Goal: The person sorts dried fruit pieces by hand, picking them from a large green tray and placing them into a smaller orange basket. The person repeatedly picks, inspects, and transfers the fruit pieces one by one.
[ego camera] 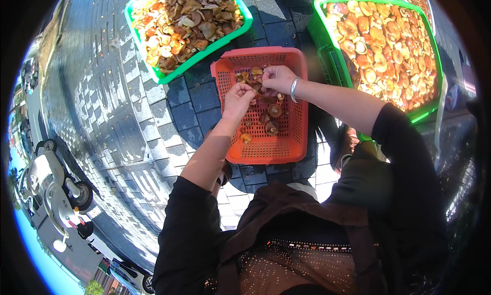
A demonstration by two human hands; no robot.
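Observation:
A red-orange plastic basket (297, 134) with perforated walls sits on the paving before me. Both of my hands are over its far half, with fingertips pinched and a small gap between them. A brown bit of mushroom (257, 94) shows at the fingertips of my left hand (238, 100). My right hand (279, 80), with a silver bangle at the wrist, has its fingers bent together; whether it grips anything is hidden. Small mushrooms and pieces (249, 77) lie under the hands. Nearer me in the basket are several brown-capped mushrooms (274, 110) and a lone yellowish one (245, 138).
A green crate (207, 53) heaped with mushrooms stands at far left. Another deep green crate (333, 70), full of mushrooms in water or wet, is on the right. Behind it is a white-rimmed container (430, 15). A parked scooter (53, 187) stands beyond the paving (161, 122).

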